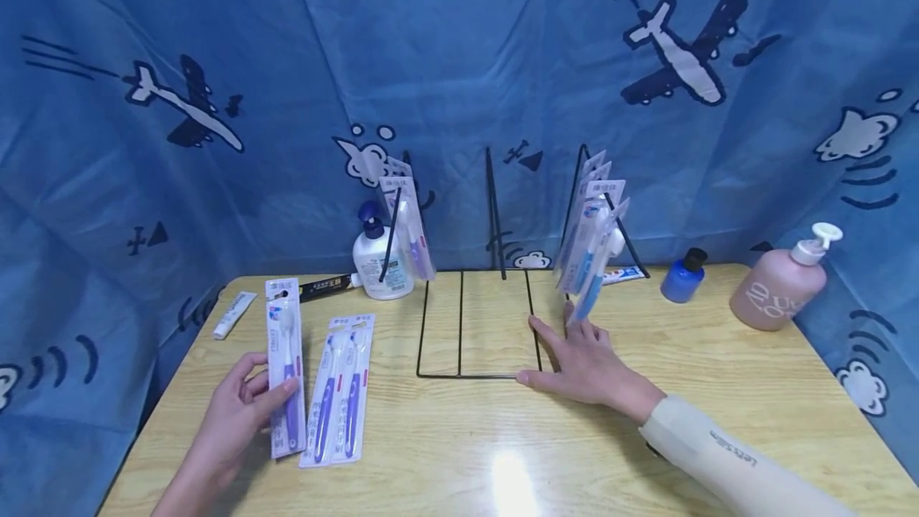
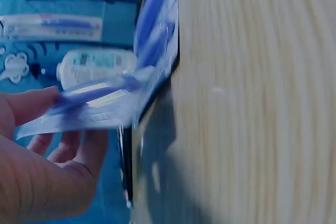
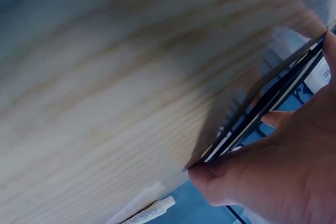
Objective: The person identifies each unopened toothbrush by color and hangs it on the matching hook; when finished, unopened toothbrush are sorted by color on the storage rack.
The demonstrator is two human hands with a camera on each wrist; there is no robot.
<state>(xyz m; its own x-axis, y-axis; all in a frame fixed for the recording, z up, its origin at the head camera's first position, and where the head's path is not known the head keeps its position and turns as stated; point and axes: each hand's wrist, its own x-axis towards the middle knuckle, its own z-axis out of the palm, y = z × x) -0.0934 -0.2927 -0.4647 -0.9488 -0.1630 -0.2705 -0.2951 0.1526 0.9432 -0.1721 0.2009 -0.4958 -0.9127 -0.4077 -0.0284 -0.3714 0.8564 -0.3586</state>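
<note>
My left hand (image 1: pixel 228 415) pinches a packaged purple toothbrush (image 1: pixel 291 401) near its lower half, thumb in front and fingers behind. Beside it, two more purple toothbrush packs (image 1: pixel 337 397) lie on the table. In the left wrist view the held pack (image 2: pixel 100 100) tilts toward those packs. A black wire rack (image 1: pixel 460 325) stands in the middle. My right hand (image 1: pixel 589 369) rests with spread fingers on its front right base, thumb tip at the front wire. Purple packs (image 1: pixel 408 226) hang at the rack's left; blue packs (image 1: pixel 592 238) hang at its right, above my right fingertips.
Behind the rack's left side stand a white pump bottle (image 1: pixel 384 266) and a black toothpaste tube (image 1: pixel 326 287). A small white tube (image 1: pixel 234 315) lies far left. To the right are another tube (image 1: pixel 623 275), a blue bottle (image 1: pixel 682 278) and a pink pump bottle (image 1: pixel 778 291). A blue curtain (image 1: pixel 459 62) hangs behind.
</note>
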